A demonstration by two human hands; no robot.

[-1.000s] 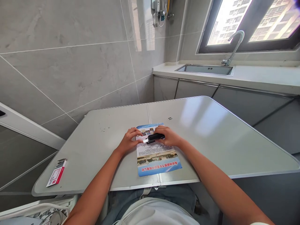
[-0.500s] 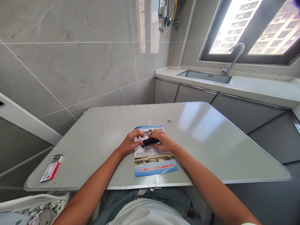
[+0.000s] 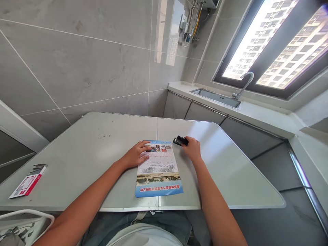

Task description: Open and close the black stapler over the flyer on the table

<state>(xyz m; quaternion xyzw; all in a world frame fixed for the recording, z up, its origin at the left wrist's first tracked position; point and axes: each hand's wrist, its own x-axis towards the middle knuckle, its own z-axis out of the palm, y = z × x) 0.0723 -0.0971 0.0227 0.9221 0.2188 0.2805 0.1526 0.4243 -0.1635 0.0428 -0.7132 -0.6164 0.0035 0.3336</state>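
Note:
My right hand [image 3: 192, 148] grips a small black stapler [image 3: 180, 140] just past the far right corner of a printed leaflet [image 3: 160, 186]. The leaflet lies flat on the table, with blue edges, small pictures, lines of text and red lettering on its near strip. Resting over the leaflet's far left edge is my left hand [image 3: 135, 154], its fingers spread and nothing in them. The small strips seen earlier at the far right of the leaflet do not show now; the stapler and hand are around that spot.
A red and white packet [image 3: 28, 181] lies at the table's left end. Tiny dark bits [image 3: 104, 136] are scattered left of the leaflet. A white basket [image 3: 28, 222] stands below the near left edge. Beyond the table [image 3: 230, 184] are a counter, a sink [image 3: 217, 97] and a tap.
My right hand has carried the stapler off the leaflet to the right and away from me. My left hand has let go of it and lies on the leaflet. The view has tilted.

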